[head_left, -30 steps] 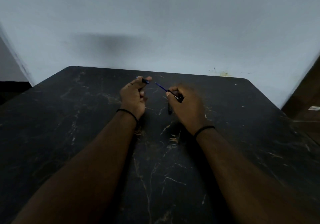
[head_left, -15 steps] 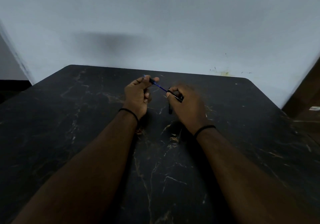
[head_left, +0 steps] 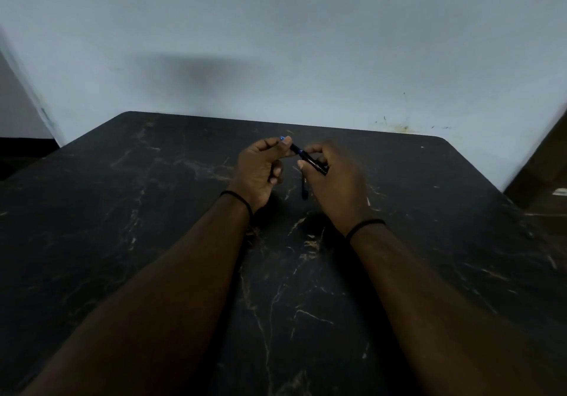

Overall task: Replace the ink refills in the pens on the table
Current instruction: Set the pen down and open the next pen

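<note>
A black pen barrel with pale lettering is gripped in my right hand, pointing up and left. My left hand pinches the pen's front piece between thumb and fingertips, its blue tip showing by my thumb. The two parts meet at a blue ring, with no refill visible between them. Another dark pen part lies on the black marble-patterned table just below and between my hands, partly hidden by my right hand.
The table's far edge meets a pale wall. A brown surface with a small white object stands off the table's right side. Both forearms stretch over the middle of the table.
My left hand has moved right toward my right hand. The thin blue refill that showed between the two pen parts has slid out of sight as the parts came together.
</note>
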{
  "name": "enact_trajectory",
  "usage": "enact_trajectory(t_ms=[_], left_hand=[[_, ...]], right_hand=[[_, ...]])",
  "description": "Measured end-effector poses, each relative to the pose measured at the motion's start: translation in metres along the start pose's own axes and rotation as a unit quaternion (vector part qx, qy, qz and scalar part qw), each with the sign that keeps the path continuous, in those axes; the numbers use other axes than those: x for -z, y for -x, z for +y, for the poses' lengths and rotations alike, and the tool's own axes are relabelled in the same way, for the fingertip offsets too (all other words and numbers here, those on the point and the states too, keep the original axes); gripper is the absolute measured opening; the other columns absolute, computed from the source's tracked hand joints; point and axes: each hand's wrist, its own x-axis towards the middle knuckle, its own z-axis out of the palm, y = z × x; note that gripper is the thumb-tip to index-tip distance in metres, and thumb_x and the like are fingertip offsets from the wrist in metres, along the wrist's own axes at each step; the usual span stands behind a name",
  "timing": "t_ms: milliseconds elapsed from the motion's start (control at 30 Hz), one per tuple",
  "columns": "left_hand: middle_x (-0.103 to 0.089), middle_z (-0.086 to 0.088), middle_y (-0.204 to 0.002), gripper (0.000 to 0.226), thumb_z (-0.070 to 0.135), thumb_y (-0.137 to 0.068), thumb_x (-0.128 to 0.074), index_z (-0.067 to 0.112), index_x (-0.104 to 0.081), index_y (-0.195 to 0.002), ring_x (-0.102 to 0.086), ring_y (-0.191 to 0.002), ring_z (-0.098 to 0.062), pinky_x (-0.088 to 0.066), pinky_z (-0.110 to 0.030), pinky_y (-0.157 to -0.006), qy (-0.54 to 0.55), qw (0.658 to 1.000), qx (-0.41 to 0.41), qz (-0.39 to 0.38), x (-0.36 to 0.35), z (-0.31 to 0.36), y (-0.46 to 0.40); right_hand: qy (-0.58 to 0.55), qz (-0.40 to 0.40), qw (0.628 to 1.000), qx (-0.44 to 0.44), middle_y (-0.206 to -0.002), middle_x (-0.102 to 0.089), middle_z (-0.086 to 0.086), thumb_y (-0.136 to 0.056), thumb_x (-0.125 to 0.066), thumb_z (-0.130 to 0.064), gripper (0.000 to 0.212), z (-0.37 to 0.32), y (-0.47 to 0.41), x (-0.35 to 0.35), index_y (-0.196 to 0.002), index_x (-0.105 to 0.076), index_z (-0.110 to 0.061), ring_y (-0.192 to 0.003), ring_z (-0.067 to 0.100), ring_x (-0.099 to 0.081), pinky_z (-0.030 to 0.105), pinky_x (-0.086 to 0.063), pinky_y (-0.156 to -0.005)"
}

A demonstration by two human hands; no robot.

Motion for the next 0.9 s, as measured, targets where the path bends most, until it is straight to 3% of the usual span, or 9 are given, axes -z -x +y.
enact_trajectory(t_ms=[133,233,333,500,567,633,700,800,900], left_hand=[[-0.069,-0.008,-0.081,0.008,0.015,-0.092,-0.064,0.010,-0.065,-0.085,-0.036,-0.039,-0.006,-0.027,-0.018,-0.035,-0.001,1.000,0.005,-0.006,0.0015,-0.0023,-0.0025],[-0.069,-0.008,-0.082,0.007,0.015,-0.091,-0.065,0.009,-0.066,-0.086,-0.037,-0.040,-0.006,-0.028,-0.018,-0.035,0.002,1.000,0.008,-0.008,0.0045,-0.0040,-0.0042],[-0.069,-0.009,-0.085,0.006,0.015,-0.091,-0.065,0.009,-0.066,-0.088,-0.037,-0.040,-0.006,-0.028,-0.018,-0.036,0.005,1.000,0.009,-0.005,0.0063,-0.0054,-0.0065],[-0.070,-0.009,-0.085,0.010,0.014,-0.091,-0.065,0.005,-0.067,-0.095,-0.038,-0.040,-0.007,-0.029,-0.019,-0.035,0.005,1.000,0.011,-0.004,0.0081,-0.0076,-0.0082],[-0.070,-0.010,-0.087,0.013,0.014,-0.091,-0.065,0.004,-0.067,-0.098,-0.038,-0.041,-0.007,-0.029,-0.020,-0.035,0.001,1.000,0.012,-0.004,0.0083,-0.0080,-0.0082],[-0.070,-0.011,-0.089,0.015,0.014,-0.091,-0.065,0.003,-0.067,-0.100,-0.038,-0.041,-0.007,-0.030,-0.020,-0.035,0.000,1.000,0.013,-0.003,0.0087,-0.0080,-0.0083],[-0.069,-0.013,-0.090,0.016,0.014,-0.091,-0.064,0.002,-0.066,-0.102,-0.038,-0.041,-0.006,-0.030,-0.020,-0.035,-0.001,1.000,0.014,-0.001,0.0084,-0.0081,-0.0086],[-0.070,-0.011,-0.087,0.012,0.013,-0.092,-0.064,0.004,-0.066,-0.099,-0.038,-0.040,-0.006,-0.028,-0.019,-0.034,0.000,1.000,0.012,0.001,0.0081,-0.0082,-0.0093],[-0.070,-0.009,-0.084,0.007,0.013,-0.092,-0.064,0.008,-0.067,-0.094,-0.037,-0.038,-0.005,-0.027,-0.018,-0.033,0.001,1.000,0.015,-0.002,0.0080,-0.0088,-0.0102]], right_hand=[[-0.010,-0.001,1.000,-0.022,-0.092,-0.059,-0.031,-0.081,-0.061,-0.040,0.015,0.0016,0.0001,-0.0011,-0.090,-0.052,-0.049,-0.073,-0.006,-0.061,0.026,-0.053,-0.058],[-0.005,-0.003,1.000,-0.014,-0.091,-0.061,-0.028,-0.084,-0.061,-0.039,0.015,0.0020,0.0006,-0.0008,-0.086,-0.052,-0.051,-0.074,-0.008,-0.061,0.019,-0.049,-0.057],[0.004,0.000,1.000,-0.003,-0.076,-0.063,-0.025,-0.088,-0.056,-0.048,0.008,0.0032,0.0024,0.0006,-0.096,-0.056,-0.050,-0.080,-0.010,-0.060,0.017,-0.049,-0.061],[0.032,-0.002,0.999,0.009,-0.068,-0.053,-0.020,-0.096,-0.047,-0.049,0.017,-0.0011,0.0019,0.0033,-0.089,-0.059,-0.040,-0.073,-0.011,-0.054,0.010,-0.030,-0.057],[0.008,-0.008,1.000,-0.019,-0.073,-0.054,-0.024,-0.093,-0.058,-0.048,0.008,-0.0017,0.0010,0.0038,-0.095,-0.058,-0.040,-0.076,-0.016,-0.055,0.007,-0.036,-0.056],[-0.014,-0.007,0.999,-0.033,-0.079,-0.056,-0.024,-0.086,-0.072,-0.036,0.019,-0.0021,0.0012,0.0040,-0.096,-0.055,-0.039,-0.081,-0.018,-0.055,0.005,-0.042,-0.059],[0.001,-0.012,0.999,-0.035,-0.077,-0.058,-0.021,-0.086,-0.073,-0.029,0.022,0.0001,0.0023,0.0042,-0.089,-0.053,-0.038,-0.083,-0.014,-0.056,0.008,-0.040,-0.056],[0.034,-0.019,0.999,-0.032,-0.069,-0.058,-0.018,-0.092,-0.063,-0.039,0.011,0.0005,0.0025,0.0048,-0.083,-0.058,-0.034,-0.075,-0.004,-0.058,0.020,-0.040,-0.057],[0.069,-0.005,0.998,0.005,-0.066,-0.054,-0.012,-0.098,-0.046,-0.051,0.031,-0.0026,0.0025,0.0044,-0.081,-0.060,-0.029,-0.062,0.002,-0.052,0.026,-0.032,-0.056]])
